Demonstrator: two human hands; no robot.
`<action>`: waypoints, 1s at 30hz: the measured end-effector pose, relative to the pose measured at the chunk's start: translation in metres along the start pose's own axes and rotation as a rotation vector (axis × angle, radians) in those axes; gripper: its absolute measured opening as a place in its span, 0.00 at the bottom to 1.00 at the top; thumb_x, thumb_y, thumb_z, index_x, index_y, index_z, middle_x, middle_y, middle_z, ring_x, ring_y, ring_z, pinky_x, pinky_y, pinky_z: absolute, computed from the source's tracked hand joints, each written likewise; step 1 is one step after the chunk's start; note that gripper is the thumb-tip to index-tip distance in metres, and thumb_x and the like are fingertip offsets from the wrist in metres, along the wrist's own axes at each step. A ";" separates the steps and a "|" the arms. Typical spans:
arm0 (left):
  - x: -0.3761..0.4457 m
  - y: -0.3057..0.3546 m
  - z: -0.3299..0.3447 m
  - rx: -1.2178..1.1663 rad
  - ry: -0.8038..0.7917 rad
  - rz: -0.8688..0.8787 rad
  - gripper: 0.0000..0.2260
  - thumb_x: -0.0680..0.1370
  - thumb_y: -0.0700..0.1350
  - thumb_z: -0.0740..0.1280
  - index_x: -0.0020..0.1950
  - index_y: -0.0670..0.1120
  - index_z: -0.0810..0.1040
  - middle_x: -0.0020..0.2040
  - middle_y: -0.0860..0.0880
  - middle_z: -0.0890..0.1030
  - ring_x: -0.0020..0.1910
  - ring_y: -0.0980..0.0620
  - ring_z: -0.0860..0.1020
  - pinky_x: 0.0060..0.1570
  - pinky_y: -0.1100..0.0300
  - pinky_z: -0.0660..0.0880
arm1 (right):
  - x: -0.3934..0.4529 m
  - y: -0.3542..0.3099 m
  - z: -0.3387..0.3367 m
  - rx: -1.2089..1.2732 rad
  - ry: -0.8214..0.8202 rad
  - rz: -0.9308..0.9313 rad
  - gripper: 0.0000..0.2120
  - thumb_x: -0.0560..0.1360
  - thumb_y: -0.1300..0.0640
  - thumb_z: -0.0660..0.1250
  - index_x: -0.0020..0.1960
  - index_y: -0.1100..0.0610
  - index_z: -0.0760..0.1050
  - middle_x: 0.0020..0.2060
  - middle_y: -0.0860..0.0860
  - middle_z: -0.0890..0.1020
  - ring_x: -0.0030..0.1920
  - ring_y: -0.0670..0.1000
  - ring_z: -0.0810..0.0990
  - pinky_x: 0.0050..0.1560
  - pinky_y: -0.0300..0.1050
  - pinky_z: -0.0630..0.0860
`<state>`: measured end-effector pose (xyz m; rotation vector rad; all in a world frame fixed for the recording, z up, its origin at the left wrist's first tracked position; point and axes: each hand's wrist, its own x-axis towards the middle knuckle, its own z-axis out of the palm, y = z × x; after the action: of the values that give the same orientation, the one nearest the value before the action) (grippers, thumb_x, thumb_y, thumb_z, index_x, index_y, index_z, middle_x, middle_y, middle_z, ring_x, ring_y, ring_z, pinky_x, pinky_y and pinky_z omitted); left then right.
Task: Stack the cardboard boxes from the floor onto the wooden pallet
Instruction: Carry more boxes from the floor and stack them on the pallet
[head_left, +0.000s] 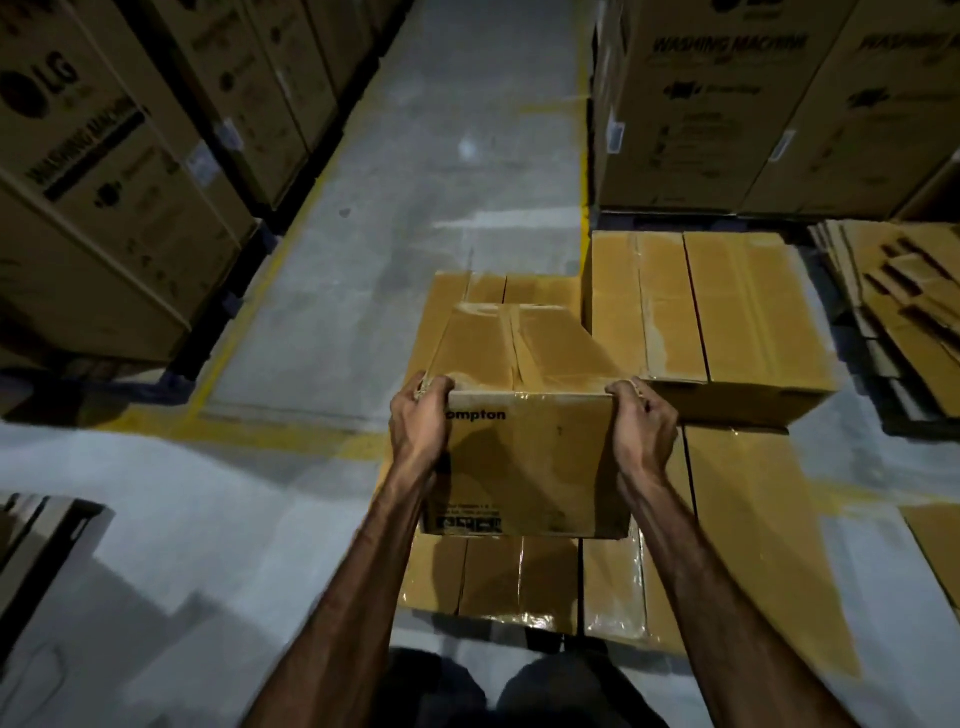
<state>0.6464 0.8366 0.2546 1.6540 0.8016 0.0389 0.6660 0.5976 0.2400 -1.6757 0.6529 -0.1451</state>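
While both arms reach straight out, the cardboard box (530, 415) sits between them, brown, tape glossy along its top seam, "ompton" printed on its near face. It hangs above the taped boxes (727, 322) stacked below. Left hand (420, 421) and right hand (641, 423) curl their fingers (434, 387) clamped over its near top corners.

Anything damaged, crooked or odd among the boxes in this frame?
Mostly tidy. The held box has a creased, dented top with wrinkled tape, and the flattened cardboard pile at right lies fanned and uneven. The stacked boxes look squarely placed.
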 end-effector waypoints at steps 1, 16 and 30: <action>0.003 0.002 0.003 0.009 -0.005 0.003 0.37 0.67 0.64 0.69 0.68 0.40 0.77 0.66 0.36 0.80 0.64 0.36 0.79 0.64 0.40 0.77 | 0.003 0.001 0.002 -0.007 -0.010 0.003 0.38 0.64 0.31 0.63 0.63 0.56 0.83 0.61 0.57 0.84 0.59 0.57 0.82 0.52 0.50 0.79; 0.143 0.026 -0.014 0.036 -0.209 0.043 0.33 0.70 0.62 0.66 0.67 0.40 0.79 0.64 0.38 0.81 0.63 0.37 0.79 0.61 0.44 0.78 | 0.032 -0.023 0.116 -0.037 0.104 0.077 0.35 0.64 0.34 0.65 0.61 0.57 0.84 0.61 0.56 0.84 0.61 0.58 0.81 0.55 0.49 0.77; 0.255 -0.005 0.060 -0.109 -0.280 0.035 0.32 0.76 0.50 0.70 0.81 0.52 0.69 0.76 0.50 0.75 0.72 0.46 0.75 0.73 0.42 0.73 | 0.170 0.011 0.164 0.083 -0.070 0.020 0.25 0.78 0.65 0.70 0.74 0.55 0.76 0.61 0.45 0.78 0.51 0.37 0.76 0.41 0.22 0.69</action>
<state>0.8638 0.9171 0.1340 1.5290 0.5485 -0.1203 0.8762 0.6549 0.1485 -1.5875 0.6031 -0.0978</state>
